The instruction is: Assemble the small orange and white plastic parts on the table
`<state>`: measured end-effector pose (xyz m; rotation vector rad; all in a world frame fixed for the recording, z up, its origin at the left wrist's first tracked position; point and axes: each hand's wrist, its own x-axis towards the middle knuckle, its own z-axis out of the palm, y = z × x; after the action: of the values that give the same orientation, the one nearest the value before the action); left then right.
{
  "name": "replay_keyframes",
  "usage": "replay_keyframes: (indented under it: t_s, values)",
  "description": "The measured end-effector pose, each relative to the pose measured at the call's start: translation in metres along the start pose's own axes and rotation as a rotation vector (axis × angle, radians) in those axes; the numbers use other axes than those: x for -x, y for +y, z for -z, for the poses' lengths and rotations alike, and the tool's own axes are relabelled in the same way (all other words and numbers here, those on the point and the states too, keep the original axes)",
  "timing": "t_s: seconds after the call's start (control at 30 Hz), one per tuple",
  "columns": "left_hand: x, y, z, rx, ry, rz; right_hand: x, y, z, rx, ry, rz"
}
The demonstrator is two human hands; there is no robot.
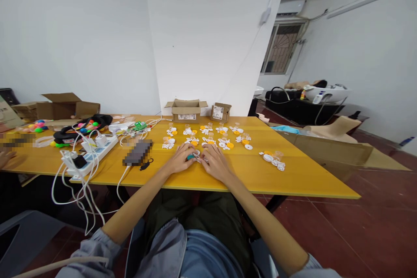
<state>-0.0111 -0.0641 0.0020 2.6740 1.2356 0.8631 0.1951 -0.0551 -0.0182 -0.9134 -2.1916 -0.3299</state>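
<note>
My left hand [179,159] rests low over the table near its front edge, fingers curled together. A small teal thing [190,156] shows at its fingertips; its kind is too small to tell. Close beside it, my right hand [216,163] is also closed, its fingers bent down over small white patterned pieces [204,160] between the hands. What either hand grips is mostly hidden. Just beyond the hands are groups of white round pieces with dark marks, small clear cups, orange lids [230,145] and white lids [248,147].
The yellow table [293,182] also holds a separate group with a white lid [268,157] at right. At left are a power strip [94,156] with tangled white cables and a blurred dark device [138,153]. Cardboard boxes [186,113] stand at the back. Another person's hand [5,158] shows far left.
</note>
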Motion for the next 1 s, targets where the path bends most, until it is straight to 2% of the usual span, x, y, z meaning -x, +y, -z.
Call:
replay_keyframes:
  t_s: [0.27,0.47,0.6,0.73,0.87,1.0]
  values:
    - [0.001,0.002,0.0,-0.024,-0.028,-0.02,0.001,0.002,-0.005,-0.009,0.002,-0.007]
    - [0.0,-0.001,-0.001,0.018,0.017,-0.003,-0.001,0.0,-0.002,0.018,-0.017,-0.046]
    - [0.0,-0.004,-0.003,0.047,0.045,0.037,-0.001,-0.001,-0.003,0.05,-0.076,-0.064]
    - [0.0,-0.007,-0.006,0.041,0.022,0.054,0.0,-0.001,-0.004,0.05,-0.141,-0.071]
    - [-0.001,-0.01,-0.007,0.05,0.0,0.056,0.0,-0.001,-0.004,0.061,-0.109,-0.053]
    - [-0.002,-0.009,-0.004,0.124,0.043,0.069,-0.001,-0.003,-0.005,0.065,-0.044,-0.008]
